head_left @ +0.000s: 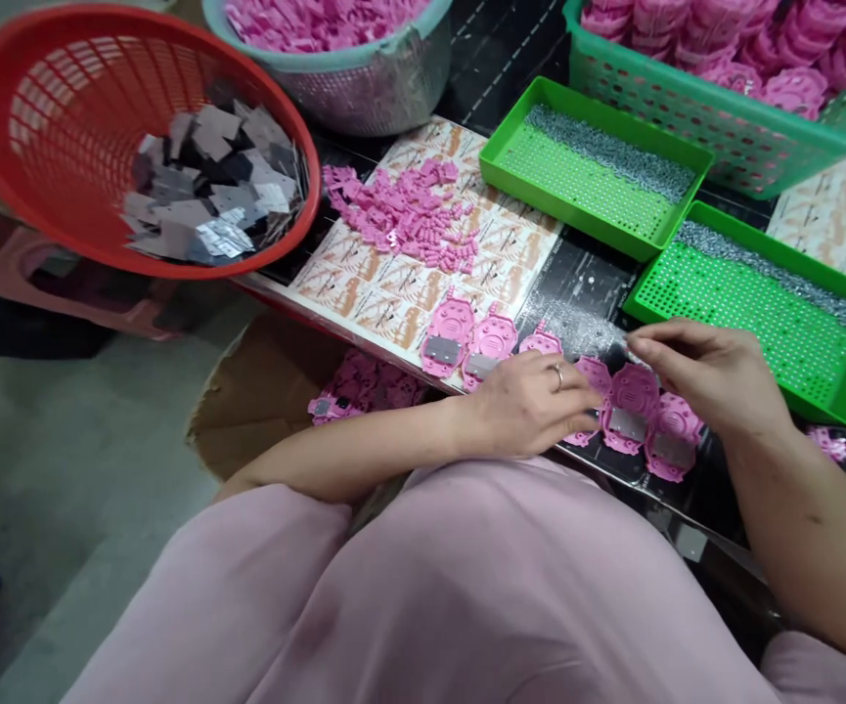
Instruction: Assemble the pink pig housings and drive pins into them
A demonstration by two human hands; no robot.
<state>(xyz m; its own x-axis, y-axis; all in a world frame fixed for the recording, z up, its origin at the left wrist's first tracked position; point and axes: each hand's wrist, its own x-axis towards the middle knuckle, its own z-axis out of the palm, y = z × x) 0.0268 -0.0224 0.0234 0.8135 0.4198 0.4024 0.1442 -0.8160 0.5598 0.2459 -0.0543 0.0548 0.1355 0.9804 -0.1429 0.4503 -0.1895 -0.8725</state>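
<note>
Along the table's near edge stands a row of pink plastic housings (pixel 447 335), several with a grey metal plate (pixel 629 424) across the lower part. My left hand (pixel 532 403), a ring on one finger, lies over the middle of the row. Its fingers are bent together against a pink housing (pixel 591 376); a small dark spot shows at the fingertips, and what they hold is hidden. Above the right end of the row, my right hand (pixel 716 372) is closed in a pinch. Whatever is between its thumb and finger is too small to make out.
Small pink parts (pixel 412 215) lie heaped on the patterned board. Two green trays (pixel 591 186) hold small metal pieces, probably screws. A red basket (pixel 63 127) of grey plates stands left. Behind are a pale basket (pixel 364 93) and a green crate (pixel 693 127) of pink parts.
</note>
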